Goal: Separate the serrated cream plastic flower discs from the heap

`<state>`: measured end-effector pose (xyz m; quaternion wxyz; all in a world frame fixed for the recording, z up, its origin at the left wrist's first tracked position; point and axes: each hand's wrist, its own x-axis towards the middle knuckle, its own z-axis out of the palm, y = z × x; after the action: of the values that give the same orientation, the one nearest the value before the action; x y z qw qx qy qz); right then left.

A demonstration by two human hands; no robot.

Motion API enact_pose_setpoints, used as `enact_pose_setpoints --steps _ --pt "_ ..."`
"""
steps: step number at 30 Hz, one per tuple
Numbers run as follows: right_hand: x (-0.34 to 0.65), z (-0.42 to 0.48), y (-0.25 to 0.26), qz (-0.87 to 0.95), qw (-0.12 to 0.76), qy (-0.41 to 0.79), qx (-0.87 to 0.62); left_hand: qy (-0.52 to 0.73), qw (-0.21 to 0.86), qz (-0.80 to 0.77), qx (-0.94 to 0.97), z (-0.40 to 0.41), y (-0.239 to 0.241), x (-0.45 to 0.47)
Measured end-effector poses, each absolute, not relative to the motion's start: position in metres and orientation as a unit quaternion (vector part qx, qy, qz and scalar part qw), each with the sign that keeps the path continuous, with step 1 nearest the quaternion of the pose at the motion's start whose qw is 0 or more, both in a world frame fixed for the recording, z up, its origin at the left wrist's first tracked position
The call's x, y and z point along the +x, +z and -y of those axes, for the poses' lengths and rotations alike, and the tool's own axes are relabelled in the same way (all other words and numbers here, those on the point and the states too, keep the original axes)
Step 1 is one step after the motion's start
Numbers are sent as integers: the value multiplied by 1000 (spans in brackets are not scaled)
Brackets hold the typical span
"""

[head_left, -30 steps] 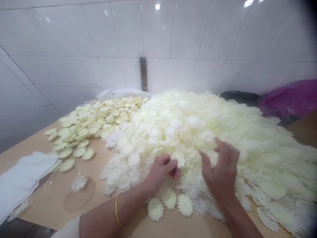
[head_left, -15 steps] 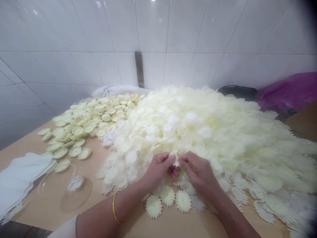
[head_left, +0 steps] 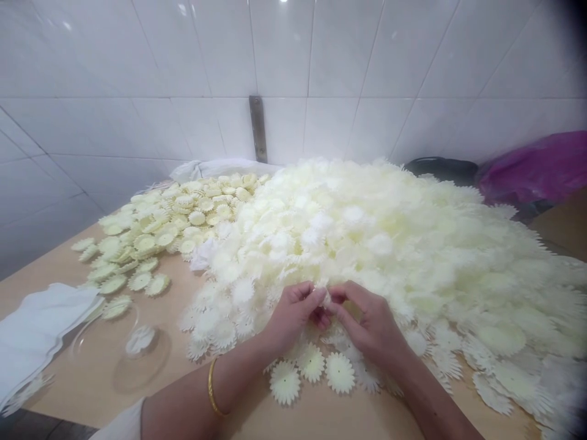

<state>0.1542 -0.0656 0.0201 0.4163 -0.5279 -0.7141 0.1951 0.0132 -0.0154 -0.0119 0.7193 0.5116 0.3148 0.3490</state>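
Note:
Between my two hands is a small pale cream flower-shaped petal piece (head_left: 326, 297), largely covered by the fingers. My left hand (head_left: 298, 311) is closed, pinching it between thumb and fingers. My right hand (head_left: 367, 318) pinches at its right edge, thumb and forefinger together. Just below lie loose scalloped petal discs (head_left: 285, 382) with small holes in their centres. A big heap of such thin petal discs (head_left: 389, 244) rises behind and right of both hands.
To the left, thicker layered flower pieces (head_left: 160, 226) are piled on the table (head_left: 192, 403). A clear round dish (head_left: 137, 305) with a white lump in it and a white cloth (head_left: 41, 324) lie nearer. A purple bag (head_left: 536, 165) sits at the back right, by the tiled wall.
My right thumb and fingers have moved slightly left, closer against my left fingertips, and now cover more of the petal piece. The left hand stays where it was.

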Motion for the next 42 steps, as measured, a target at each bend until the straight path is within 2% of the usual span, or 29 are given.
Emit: enact_pose_setpoints --steps 11,27,42 --pt "156 63 12 700 412 112 -573 336 718 -325 516 16 -13 13" --pt "158 62 10 643 434 83 -626 348 731 -319 492 17 -10 13" --pt "158 66 12 578 514 5 -634 346 685 -318 556 24 -1 15"
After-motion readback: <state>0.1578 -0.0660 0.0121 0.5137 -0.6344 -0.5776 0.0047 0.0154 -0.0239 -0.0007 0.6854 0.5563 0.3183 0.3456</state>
